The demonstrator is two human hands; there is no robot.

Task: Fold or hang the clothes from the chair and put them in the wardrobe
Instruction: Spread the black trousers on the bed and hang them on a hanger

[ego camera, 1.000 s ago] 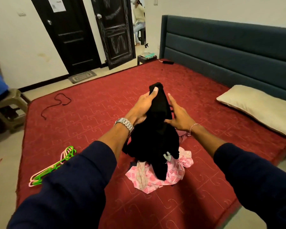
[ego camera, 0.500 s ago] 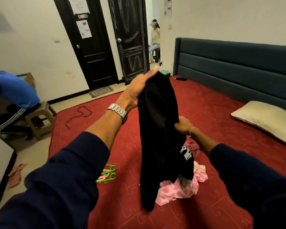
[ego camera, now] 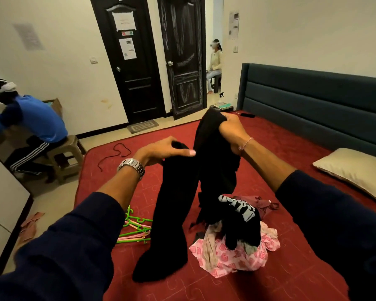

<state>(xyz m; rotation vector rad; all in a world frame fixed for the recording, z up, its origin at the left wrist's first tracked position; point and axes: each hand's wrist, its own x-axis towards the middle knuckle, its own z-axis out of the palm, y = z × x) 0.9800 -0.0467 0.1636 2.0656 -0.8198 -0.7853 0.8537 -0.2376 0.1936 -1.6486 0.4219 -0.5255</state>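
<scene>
A long black garment of soft, matte fabric [ego camera: 178, 205] hangs in front of the person over the red patterned mattress [ego camera: 291, 246]. It falls in two limp lengths from the hands, the nearer length trailing down to rest on the mattress at about 6 o'clock. The left hand [ego camera: 161, 152], with a silver metal watch at the wrist, pinches one top edge between thumb and curled fingers. The right hand [ego camera: 231, 130], higher and toward 1 o'clock, is closed in a fist round a bunch of the other end, which stands upright above the knuckles.

Just beside the hanging cloth, at 5 o'clock, lies a heap of clothes: a pink-and-white printed cloth [ego camera: 230, 255] at the bottom, a black piece with white lettering [ego camera: 240, 216] on top, a maroon piece [ego camera: 263, 205] behind. At 7 o'clock a bundle of green and pink plastic hangers [ego camera: 135, 229] lies on the mattress, touching the garment's left side.

The mattress edge runs along the left, bordering pale floor; a thin black cord [ego camera: 115, 154] lies near the far corner at 11 o'clock. A cream pillow [ego camera: 356, 172] sits at 3 o'clock below the dark teal padded headboard [ego camera: 313, 101]. The stretch of mattress toward 12 o'clock is open.
</scene>
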